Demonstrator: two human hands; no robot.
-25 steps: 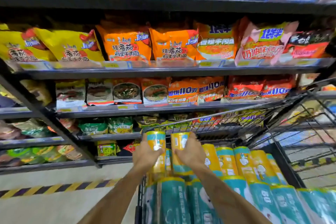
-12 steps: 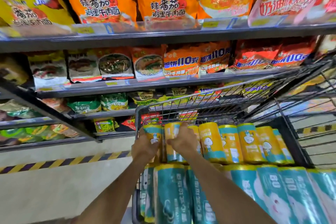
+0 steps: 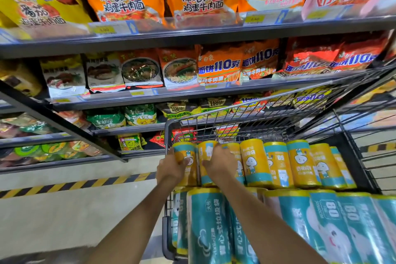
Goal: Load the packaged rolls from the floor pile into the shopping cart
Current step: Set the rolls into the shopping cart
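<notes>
Rolls [image 3: 278, 165] in yellow packaging line the far row of the shopping cart [image 3: 166, 135] at lower centre; at its left end the left hand [image 3: 171, 167] curls round one yellow roll [image 3: 184, 154], the right hand [image 3: 218, 165] round a second yellow roll [image 3: 205, 151].

Both bare forearms stretched forward, hands side by side
Left hand [image 3: 171, 168] curls round a yellow roll [image 3: 186, 153], thumb across its front; right hand [image 3: 219, 166] grips the neighbouring roll [image 3: 204, 150], its back facing the camera
</notes>
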